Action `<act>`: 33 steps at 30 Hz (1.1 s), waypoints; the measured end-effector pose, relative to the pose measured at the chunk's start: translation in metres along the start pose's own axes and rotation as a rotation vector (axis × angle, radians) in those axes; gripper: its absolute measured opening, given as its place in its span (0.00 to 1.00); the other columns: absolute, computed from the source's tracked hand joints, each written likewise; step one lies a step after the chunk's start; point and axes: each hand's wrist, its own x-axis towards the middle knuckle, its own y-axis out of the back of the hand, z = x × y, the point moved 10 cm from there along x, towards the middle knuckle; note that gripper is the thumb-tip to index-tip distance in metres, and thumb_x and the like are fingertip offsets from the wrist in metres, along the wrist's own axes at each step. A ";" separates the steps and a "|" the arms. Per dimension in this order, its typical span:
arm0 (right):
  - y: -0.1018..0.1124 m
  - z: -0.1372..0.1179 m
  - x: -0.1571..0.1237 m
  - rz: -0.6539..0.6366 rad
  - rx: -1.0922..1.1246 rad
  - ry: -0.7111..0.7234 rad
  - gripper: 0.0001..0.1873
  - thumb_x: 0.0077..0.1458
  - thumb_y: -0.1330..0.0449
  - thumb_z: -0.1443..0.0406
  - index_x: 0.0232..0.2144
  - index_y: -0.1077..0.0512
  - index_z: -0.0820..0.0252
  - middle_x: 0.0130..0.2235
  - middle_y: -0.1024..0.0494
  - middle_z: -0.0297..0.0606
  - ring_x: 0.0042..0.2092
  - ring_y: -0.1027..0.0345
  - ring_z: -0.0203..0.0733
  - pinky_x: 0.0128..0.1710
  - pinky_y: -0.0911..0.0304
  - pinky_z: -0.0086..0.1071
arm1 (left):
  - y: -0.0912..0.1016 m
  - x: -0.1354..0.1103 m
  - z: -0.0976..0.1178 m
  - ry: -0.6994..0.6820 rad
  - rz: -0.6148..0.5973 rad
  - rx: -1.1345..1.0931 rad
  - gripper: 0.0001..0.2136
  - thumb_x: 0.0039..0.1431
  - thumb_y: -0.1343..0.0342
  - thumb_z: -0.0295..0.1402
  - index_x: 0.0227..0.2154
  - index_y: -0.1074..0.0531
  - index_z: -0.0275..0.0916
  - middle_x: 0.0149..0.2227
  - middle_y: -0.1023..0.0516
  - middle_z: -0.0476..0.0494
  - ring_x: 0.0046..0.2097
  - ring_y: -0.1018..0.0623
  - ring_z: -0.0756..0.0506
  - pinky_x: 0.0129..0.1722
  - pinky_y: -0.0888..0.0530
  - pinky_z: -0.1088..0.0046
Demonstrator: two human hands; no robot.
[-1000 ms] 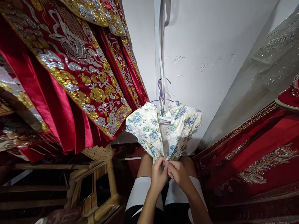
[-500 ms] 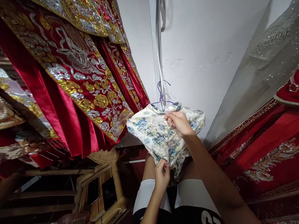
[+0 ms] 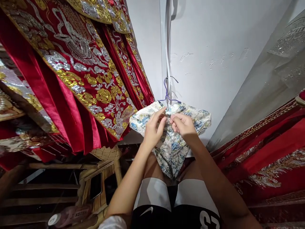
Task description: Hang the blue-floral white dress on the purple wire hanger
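A white short-sleeved top [image 3: 201,119] with blue and yellow-green flowers hangs on a purple hanger [image 3: 166,93] in front of me. Below the collar, my right hand [image 3: 186,126] pinches the cloth of the top at its front centre. My left hand [image 3: 153,128] is raised over the left side of the chest, thumb and forefinger apart, fingertips close to the collar. Whether those fingertips touch the fabric is unclear. The lower front of the top tapers down above my knees.
A red robe [image 3: 95,79] with gold and silver embroidery hangs at left. Beneath it stand a bamboo chair [image 3: 116,171], a phone [image 3: 96,185] and a bottle [image 3: 71,214]. Red beaded garments [image 3: 267,152] hang at right. A white pole [image 3: 164,41] runs along the wall [image 3: 209,38].
My left hand has let go of the top's lower front, risen to the collar and opened. The right hand keeps its pinch near the collar. The camera view has shifted slightly.
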 end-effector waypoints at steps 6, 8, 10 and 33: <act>0.001 0.016 0.009 -0.019 -0.086 0.049 0.19 0.60 0.42 0.51 0.25 0.30 0.59 0.17 0.37 0.27 0.20 0.47 0.32 0.21 0.53 0.28 | 0.005 0.027 0.027 -0.177 0.002 0.212 0.09 0.70 0.50 0.34 0.38 0.26 0.39 0.37 0.21 0.42 0.41 0.23 0.44 0.46 0.29 0.65; 0.005 0.038 0.010 -0.012 -0.153 0.008 0.19 0.58 0.41 0.53 0.22 0.31 0.59 0.17 0.38 0.28 0.21 0.47 0.33 0.22 0.54 0.29 | 0.036 0.028 0.017 -0.114 0.201 0.200 0.08 0.69 0.49 0.35 0.37 0.26 0.39 0.36 0.21 0.43 0.41 0.24 0.44 0.48 0.30 0.65; 0.010 0.061 0.004 -0.022 -0.188 -0.064 0.19 0.56 0.41 0.56 0.18 0.33 0.58 0.16 0.39 0.28 0.21 0.47 0.33 0.22 0.53 0.30 | 0.077 0.023 -0.014 0.037 0.448 0.064 0.08 0.69 0.47 0.35 0.36 0.27 0.39 0.36 0.23 0.45 0.40 0.24 0.46 0.46 0.29 0.68; 0.045 0.149 -0.149 -0.218 -0.043 -0.481 0.31 0.57 0.45 0.38 0.29 0.24 0.58 0.24 0.28 0.35 0.25 0.40 0.37 0.27 0.43 0.31 | -0.029 -0.164 -0.080 0.824 0.357 -1.299 0.11 0.55 0.32 0.36 0.30 0.29 0.39 0.34 0.23 0.47 0.38 0.22 0.47 0.41 0.25 0.73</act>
